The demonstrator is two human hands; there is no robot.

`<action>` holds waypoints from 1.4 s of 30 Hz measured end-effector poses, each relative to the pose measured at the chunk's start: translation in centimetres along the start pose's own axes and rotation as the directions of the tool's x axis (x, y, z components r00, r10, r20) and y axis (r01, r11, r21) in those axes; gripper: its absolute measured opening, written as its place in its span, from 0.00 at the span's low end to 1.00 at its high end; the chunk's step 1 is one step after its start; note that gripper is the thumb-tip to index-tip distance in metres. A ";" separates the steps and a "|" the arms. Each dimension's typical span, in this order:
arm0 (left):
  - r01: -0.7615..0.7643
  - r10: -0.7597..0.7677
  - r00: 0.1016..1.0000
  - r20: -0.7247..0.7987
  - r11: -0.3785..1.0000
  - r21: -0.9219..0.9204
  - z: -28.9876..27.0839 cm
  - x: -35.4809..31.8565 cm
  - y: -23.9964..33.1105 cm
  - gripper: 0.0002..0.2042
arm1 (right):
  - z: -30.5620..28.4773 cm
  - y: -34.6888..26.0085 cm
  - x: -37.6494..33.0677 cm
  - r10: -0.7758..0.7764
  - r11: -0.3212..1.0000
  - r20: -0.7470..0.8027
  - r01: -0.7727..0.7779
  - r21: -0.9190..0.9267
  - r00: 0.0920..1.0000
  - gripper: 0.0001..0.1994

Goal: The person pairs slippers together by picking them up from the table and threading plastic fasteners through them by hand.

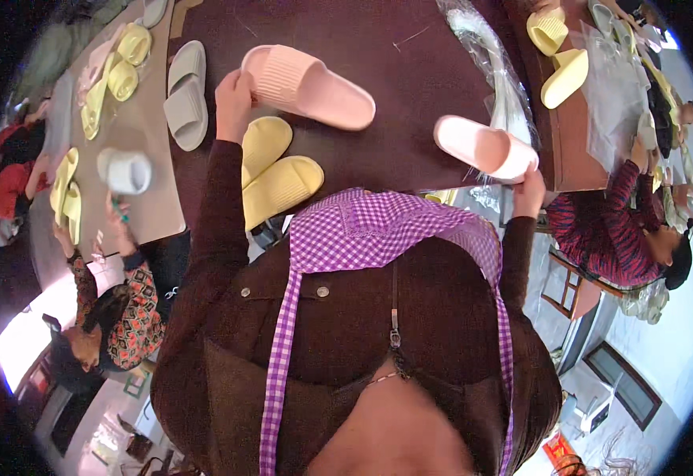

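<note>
The left hand pinched one pink slipper above the dark worktop, just beyond the yellow slipper pair. The right hand pinched another pink slipper, well right of that pair.

Pink slipper in left hand: soft foam-like plastic, matt, fine ribbing across the strap, smooth sole. Second pink slipper at right hand: same matt foam look. Yellow slippers: matt, ribbed. Grey slippers: matt, smooth. Worktop: dark brown, dull sheen, faint scratches. Clear bags: thin glossy film, crinkled. Apron: woven checked cloth, purple and white. Sleeve: brown ribbed cloth.
</note>
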State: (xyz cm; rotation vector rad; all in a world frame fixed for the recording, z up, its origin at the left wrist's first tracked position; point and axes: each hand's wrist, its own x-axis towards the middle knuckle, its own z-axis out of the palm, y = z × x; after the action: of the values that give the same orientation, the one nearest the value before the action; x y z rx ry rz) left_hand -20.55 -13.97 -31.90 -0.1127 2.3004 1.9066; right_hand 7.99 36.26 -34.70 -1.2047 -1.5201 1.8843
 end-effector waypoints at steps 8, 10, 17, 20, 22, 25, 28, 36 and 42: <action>-0.032 -0.025 0.890 0.455 0.993 0.116 8.9 2.3 0.2 0.16 | 11.2 -5.1 1.9 -0.134 0.682 0.464 0.421 -0.598 0.876 0.16; -0.224 0.129 0.895 0.426 0.958 0.179 11.5 3.0 -2.9 0.16 | 16.3 -3.9 1.8 -0.181 0.736 0.536 0.475 -0.482 0.824 0.16; -0.488 0.377 0.870 0.317 0.747 0.452 12.5 -0.7 -4.1 0.16 | 18.8 -2.9 1.5 -0.564 0.639 0.325 0.650 -0.411 0.760 0.14; -0.372 0.273 0.923 0.271 0.812 0.449 10.2 -3.5 -4.3 0.15 | 13.4 -2.4 1.2 -0.509 0.656 0.241 0.554 -0.513 0.826 0.13; -0.360 0.251 0.927 0.280 0.805 0.471 9.2 -5.5 -5.5 0.15 | 8.5 -0.4 0.9 -0.513 0.670 0.146 0.501 -0.548 0.846 0.12; -0.319 0.217 0.935 0.280 0.862 0.395 9.1 -8.3 -7.8 0.14 | 0.8 2.5 0.4 -0.509 0.666 0.016 0.405 -0.627 0.861 0.11; -0.238 0.070 0.917 0.392 0.886 0.399 10.0 -9.7 -8.4 0.14 | -2.8 4.6 -1.3 -0.497 0.649 -0.047 0.335 -0.683 0.867 0.10; -0.284 -0.021 0.689 0.724 0.912 0.297 14.5 -12.3 -5.0 0.12 | -1.2 10.0 -4.5 -0.344 0.656 -0.048 0.204 -0.727 0.938 0.11; -0.214 -0.090 0.667 0.739 0.928 0.306 14.7 -12.5 -5.2 0.13 | 4.4 6.4 -5.8 -0.312 0.652 -0.087 0.147 -0.744 0.946 0.16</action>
State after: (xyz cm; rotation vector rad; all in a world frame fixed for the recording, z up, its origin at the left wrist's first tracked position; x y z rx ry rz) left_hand -6.40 -1.03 -37.55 0.6834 1.9939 1.1386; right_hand 8.59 27.42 -38.58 -1.3658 -2.2726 0.9213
